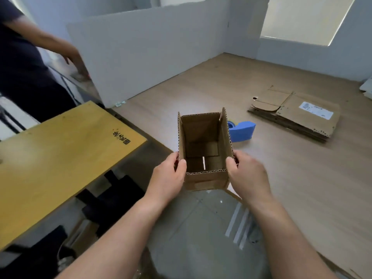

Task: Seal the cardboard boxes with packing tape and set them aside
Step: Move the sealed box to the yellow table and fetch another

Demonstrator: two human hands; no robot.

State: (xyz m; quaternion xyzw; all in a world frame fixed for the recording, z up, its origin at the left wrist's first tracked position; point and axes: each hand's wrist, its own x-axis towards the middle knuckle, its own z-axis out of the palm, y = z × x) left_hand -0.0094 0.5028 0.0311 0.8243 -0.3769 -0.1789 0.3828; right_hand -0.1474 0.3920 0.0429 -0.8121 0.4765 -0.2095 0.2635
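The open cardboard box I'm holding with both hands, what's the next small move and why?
Probably fold the top flaps shut. The cardboard box stands open, held at its near corners by the left hand and right hand, so there is no closed seam to tape. The blue tape dispenser sits on the floor just behind it for afterwards.

A light wood-grain floor (241, 87) is seen across the right and centre of the frame. A blue tape dispenser (242, 130) is laid on it at centre. A stack of flattened cardboard (296, 113) is laid on it at upper right, well apart from the dispenser.
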